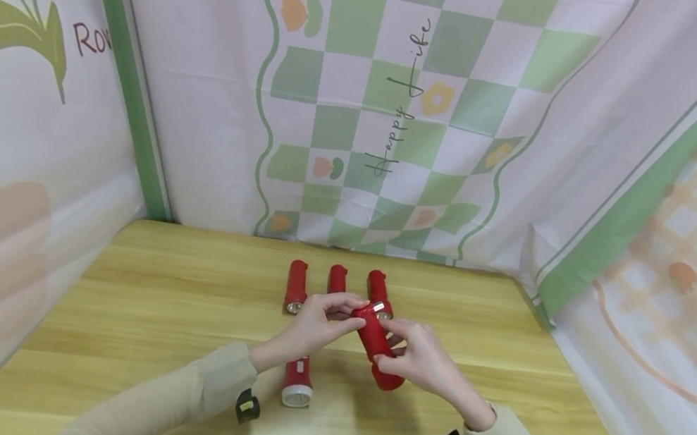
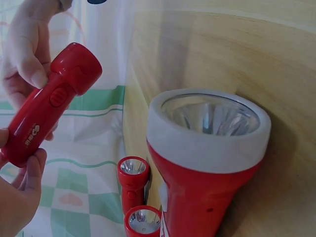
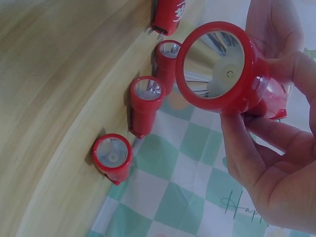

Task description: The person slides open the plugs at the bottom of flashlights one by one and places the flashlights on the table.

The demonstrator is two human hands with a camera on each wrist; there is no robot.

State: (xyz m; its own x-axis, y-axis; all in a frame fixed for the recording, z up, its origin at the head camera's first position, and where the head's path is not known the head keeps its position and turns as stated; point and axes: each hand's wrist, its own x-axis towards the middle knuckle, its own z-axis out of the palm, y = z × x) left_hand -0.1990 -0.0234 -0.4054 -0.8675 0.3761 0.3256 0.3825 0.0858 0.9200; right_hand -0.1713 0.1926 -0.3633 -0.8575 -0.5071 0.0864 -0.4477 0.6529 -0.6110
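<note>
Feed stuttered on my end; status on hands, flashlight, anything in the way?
Left hand holding red flashlight by the tail, right hand near the head. Held off the table. No obstruction seen; white-rimmed flashlight and three other flashlights lie nearby.

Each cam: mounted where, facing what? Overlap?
Head: head-worn, forward and down at held red flashlight; left hand, right hand, sleeves show.
Left wrist: wrist-worn, facing white-rimmed flashlight and held one; both hands partly show.
Right wrist: wrist-worn, facing held flashlight's lens; both hands partly show.
Wrist views share held flashlight and checkered cloth.
</note>
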